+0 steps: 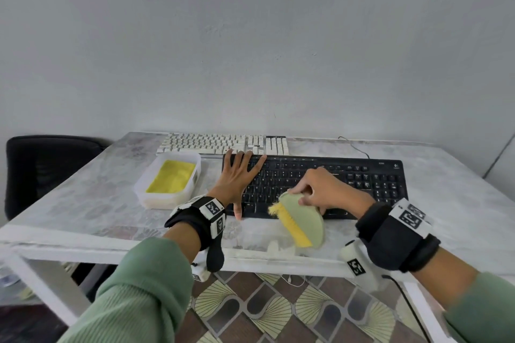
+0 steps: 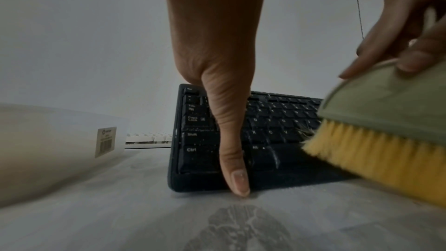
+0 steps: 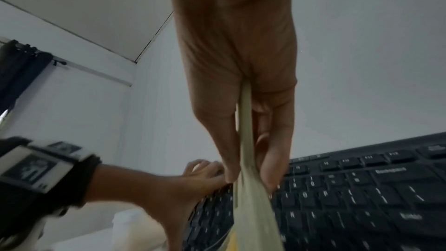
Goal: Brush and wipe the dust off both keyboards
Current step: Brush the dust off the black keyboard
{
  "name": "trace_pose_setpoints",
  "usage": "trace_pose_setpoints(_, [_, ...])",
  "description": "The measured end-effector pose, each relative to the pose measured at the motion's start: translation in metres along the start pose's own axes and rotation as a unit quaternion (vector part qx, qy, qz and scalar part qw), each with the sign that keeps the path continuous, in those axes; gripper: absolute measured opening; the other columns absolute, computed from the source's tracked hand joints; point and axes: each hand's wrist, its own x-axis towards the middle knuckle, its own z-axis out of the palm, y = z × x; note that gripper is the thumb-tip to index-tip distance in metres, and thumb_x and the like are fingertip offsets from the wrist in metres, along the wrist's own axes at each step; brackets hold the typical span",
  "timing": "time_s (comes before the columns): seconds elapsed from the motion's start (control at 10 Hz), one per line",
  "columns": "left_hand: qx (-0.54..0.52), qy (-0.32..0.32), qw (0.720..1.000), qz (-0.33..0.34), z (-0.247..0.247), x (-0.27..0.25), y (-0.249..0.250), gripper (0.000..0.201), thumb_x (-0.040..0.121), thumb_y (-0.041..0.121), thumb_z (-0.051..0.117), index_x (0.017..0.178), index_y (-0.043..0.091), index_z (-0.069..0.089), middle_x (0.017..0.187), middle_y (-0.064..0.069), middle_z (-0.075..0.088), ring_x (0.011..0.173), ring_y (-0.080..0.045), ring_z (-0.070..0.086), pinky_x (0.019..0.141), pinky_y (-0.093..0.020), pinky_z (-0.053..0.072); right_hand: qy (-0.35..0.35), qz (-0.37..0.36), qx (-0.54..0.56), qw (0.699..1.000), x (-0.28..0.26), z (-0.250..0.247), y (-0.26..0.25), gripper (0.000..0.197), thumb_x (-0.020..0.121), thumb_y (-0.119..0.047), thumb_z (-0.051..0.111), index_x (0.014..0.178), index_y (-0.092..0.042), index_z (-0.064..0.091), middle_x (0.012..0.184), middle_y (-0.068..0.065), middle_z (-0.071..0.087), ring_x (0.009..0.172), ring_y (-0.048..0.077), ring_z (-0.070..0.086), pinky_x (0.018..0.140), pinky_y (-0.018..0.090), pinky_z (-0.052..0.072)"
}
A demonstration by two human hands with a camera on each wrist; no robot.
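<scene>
A plain room set up as an improvised desk space, likely in a home. A white-painted table (image 1: 459,203) stands against a bare white wall (image 1: 250,50), a black office chair (image 1: 41,164) at nine o'clock, patterned floor tiles (image 1: 278,312) at six o'clock, a dark curtain (image 3: 17,72) on a rod.

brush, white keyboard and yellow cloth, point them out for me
brush (image 1: 302,216), head view, on its pale green back.
white keyboard (image 1: 211,143), head view, on the main key block.
yellow cloth (image 1: 171,177), head view, on the middle of the cloth inside the tub.
</scene>
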Motion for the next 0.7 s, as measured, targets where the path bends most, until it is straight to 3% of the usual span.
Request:
trace_pose_setpoints(0.1, [-0.001, 0.003, 1.0, -0.003, 0.001, 0.001, 0.0, 0.162, 0.039, 0.06, 0.087, 0.146, 0.016, -0.026, 0.152, -0.024, 0.004, 0.139, -0.038, 0.012, 0.111, -0.059, -0.005, 0.091, 0.008, 0.003, 0.996, 0.006, -0.007, -0.002, 0.037, 0.086, -0.007, 0.063, 0.122, -0.01, 0.059, 0.095, 0.002, 0.068, 0.046, 0.0, 0.053, 0.046, 0.011, 0.041])
trace_pose_setpoints(0.2, [-0.003, 0.003, 1.0, -0.003, 0.004, 0.001, 0.0, 0.162, 0.038, 0.06, 0.087, 0.141, 0.016, -0.03, 0.152, -0.024, 0.003, 0.14, -0.038, 0.011, 0.111, -0.059, -0.005, 0.114, 0.004, -0.054, 0.992, 0.009, 0.0, -0.001, 0.033, 0.087, -0.012, 0.063, 0.119, -0.007, 0.061, 0.099, 0.003, 0.07, 0.059, 0.009, 0.051, 0.058, 0.018, 0.038])
trace_pose_setpoints(0.3, [-0.01, 0.007, 1.0, 0.0, 0.004, 0.001, -0.001, 0.161, 0.036, 0.059, 0.088, 0.136, 0.018, -0.032, 0.152, -0.024, 0.004, 0.14, -0.039, 0.012, 0.111, -0.059, -0.005, 0.036, -0.004, -0.075, 0.997, 0.006, 0.004, 0.005, 0.034, 0.085, -0.01, 0.065, 0.119, -0.01, 0.062, 0.101, 0.005, 0.07, 0.055, 0.01, 0.05, 0.056, 0.017, 0.04])
trace_pose_setpoints(0.4, [-0.011, 0.01, 1.0, -0.004, 0.003, 0.001, 0.0, 0.161, 0.036, 0.059, 0.088, 0.135, 0.018, -0.033, 0.152, -0.024, 0.005, 0.139, -0.038, 0.013, 0.111, -0.059, -0.004, -0.021, -0.014, -0.084, 0.996, 0.004, -0.007, 0.005, 0.035, 0.083, -0.006, 0.065, 0.116, -0.018, 0.065, 0.107, 0.002, 0.068, 0.061, 0.007, 0.053, 0.063, 0.02, 0.049])
trace_pose_setpoints(0.5, [-0.013, 0.012, 1.0, -0.004, 0.004, 0.001, 0.0, 0.161, 0.037, 0.059, 0.088, 0.134, 0.018, -0.033, 0.152, -0.023, 0.005, 0.139, -0.039, 0.012, 0.111, -0.059, -0.004, 0.041, -0.021, -0.087, 0.995, 0.002, -0.012, 0.005, 0.036, 0.083, -0.012, 0.067, 0.118, -0.02, 0.063, 0.106, -0.001, 0.067, 0.067, 0.004, 0.049, 0.058, 0.012, 0.036])
trace_pose_setpoints(0.6, [-0.011, 0.013, 1.0, -0.004, 0.003, 0.0, 0.0, 0.16, 0.037, 0.059, 0.088, 0.135, 0.018, -0.032, 0.152, -0.022, 0.006, 0.139, -0.038, 0.013, 0.112, -0.059, -0.003, 0.039, -0.01, -0.094, 0.995, -0.002, -0.006, 0.01, 0.037, 0.083, -0.012, 0.067, 0.12, -0.016, 0.062, 0.112, 0.001, 0.066, 0.089, 0.014, 0.06, 0.071, 0.018, 0.04])
trace_pose_setpoints(0.7, [-0.011, 0.014, 1.0, -0.004, 0.003, 0.0, 0.0, 0.16, 0.038, 0.059, 0.088, 0.135, 0.018, -0.033, 0.151, -0.022, 0.006, 0.139, -0.038, 0.013, 0.112, -0.058, -0.002, -0.015, 0.001, -0.114, 0.993, -0.005, -0.013, 0.016, 0.038, 0.082, -0.009, 0.067, 0.118, -0.02, 0.064, 0.11, -0.001, 0.068, 0.081, 0.014, 0.061, 0.073, 0.023, 0.046])
